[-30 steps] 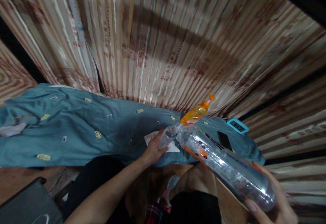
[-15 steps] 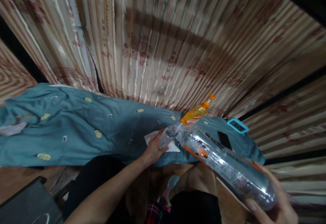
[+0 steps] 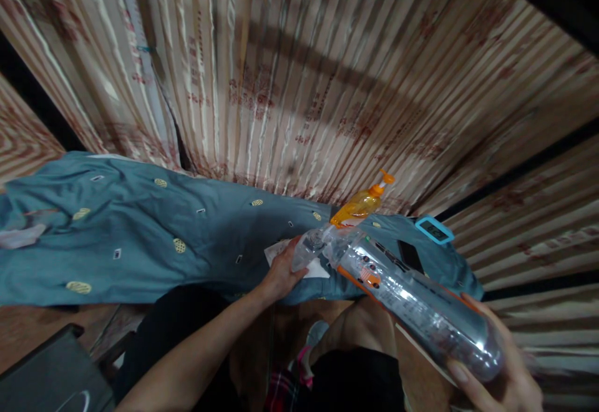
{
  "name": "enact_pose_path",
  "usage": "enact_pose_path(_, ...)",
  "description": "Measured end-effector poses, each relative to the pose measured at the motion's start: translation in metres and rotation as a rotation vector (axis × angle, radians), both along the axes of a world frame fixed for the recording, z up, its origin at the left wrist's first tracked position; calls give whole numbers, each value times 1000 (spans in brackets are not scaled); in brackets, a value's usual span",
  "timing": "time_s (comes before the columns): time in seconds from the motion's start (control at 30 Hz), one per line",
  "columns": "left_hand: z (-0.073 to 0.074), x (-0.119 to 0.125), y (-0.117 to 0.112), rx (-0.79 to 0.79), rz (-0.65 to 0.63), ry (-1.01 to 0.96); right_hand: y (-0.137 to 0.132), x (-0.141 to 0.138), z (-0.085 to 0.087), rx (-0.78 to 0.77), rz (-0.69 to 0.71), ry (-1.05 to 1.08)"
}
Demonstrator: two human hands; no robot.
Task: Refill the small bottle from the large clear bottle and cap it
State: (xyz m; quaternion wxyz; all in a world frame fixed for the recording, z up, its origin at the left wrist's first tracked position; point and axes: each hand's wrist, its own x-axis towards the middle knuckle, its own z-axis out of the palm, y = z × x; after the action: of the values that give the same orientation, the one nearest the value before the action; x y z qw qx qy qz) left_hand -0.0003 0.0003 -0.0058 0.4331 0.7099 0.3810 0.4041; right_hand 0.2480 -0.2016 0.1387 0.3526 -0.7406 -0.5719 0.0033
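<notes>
My right hand (image 3: 508, 362) is wrapped round the base of a large clear plastic bottle (image 3: 412, 303) with an orange edge and printed cartoon figures. The bottle lies tilted, its neck lower left of a yellow pump bottle (image 3: 358, 207) with an orange pump head. My left hand (image 3: 283, 271) is closed round a clear plastic cup (image 3: 309, 248), whose opening meets the bottle's neck. Whether liquid passes between them cannot be made out. Beneath the cup, a white paper (image 3: 318, 268) rests on the green cloth (image 3: 154, 237).
A blue-framed digital clock (image 3: 434, 230) and a dark phone-like slab (image 3: 410, 256) lie on the cloth at the right. A pleated curtain (image 3: 281, 87) hangs behind. My legs are below, with a grey box-like object (image 3: 56, 374) at the lower left.
The view has shifted very slightly. Both hands keep their grip, and the bottle and cup stay mouth to mouth.
</notes>
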Motion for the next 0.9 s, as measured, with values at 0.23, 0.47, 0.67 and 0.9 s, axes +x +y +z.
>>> enact_pose_path(0.23,-1,1,1,2,12,23,-1,-2,2,0,-15,14)
enact_pose_path(0.47,1,0,0,5,13,21,-1,0,1,11,-21,38)
enact_pose_path(0.67,-1,0,0,7,9,17,-3,2,-2,-16,-6,76)
enact_pose_path(0.9,4,0,0,-10,16,24,-6,5,-6,-31,9,74)
